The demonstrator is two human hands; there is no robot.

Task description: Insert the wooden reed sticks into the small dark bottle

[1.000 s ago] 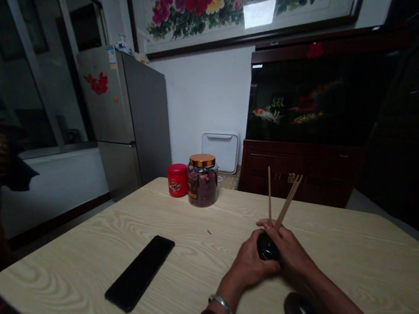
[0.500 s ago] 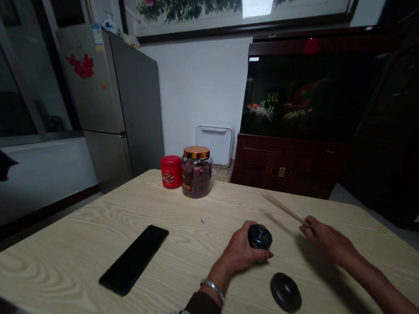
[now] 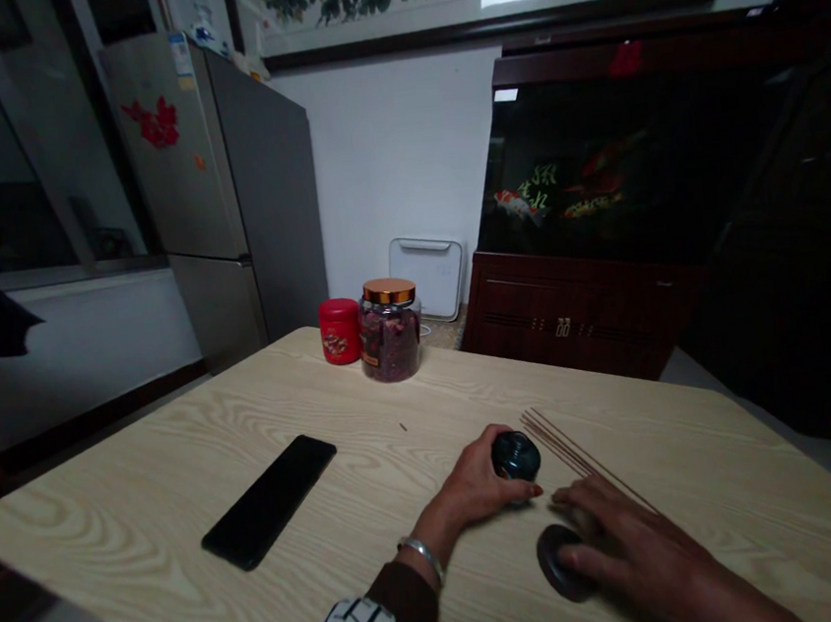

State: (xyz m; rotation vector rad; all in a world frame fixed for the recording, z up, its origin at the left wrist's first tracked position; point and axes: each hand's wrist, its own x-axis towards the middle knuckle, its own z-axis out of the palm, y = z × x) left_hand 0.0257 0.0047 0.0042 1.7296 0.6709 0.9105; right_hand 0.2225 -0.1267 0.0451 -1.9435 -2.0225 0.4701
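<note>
My left hand [image 3: 479, 487] is wrapped round a small dark round pot [image 3: 516, 455] that stands on the light wooden table [image 3: 145, 498]. Just right of the pot, several thin brown sticks [image 3: 583, 457] lie flat on the table, loose. My right hand [image 3: 626, 551] rests near the front edge with its fingers curled over a dark round lid [image 3: 561, 563], touching its top and right side. The lid lies flat in front of the pot.
A black phone [image 3: 270, 501] lies to the left. At the far edge stand a red tin [image 3: 339, 331] and a glass jar [image 3: 389, 331] with a copper lid. Beyond are a fridge [image 3: 225, 192], a fish tank [image 3: 594, 173] on a dark cabinet and a white box [image 3: 427, 277].
My right hand drew the sticks out of the pot, laid them on the table to its right, then came back onto the dark lid. My left hand stayed on the pot.
</note>
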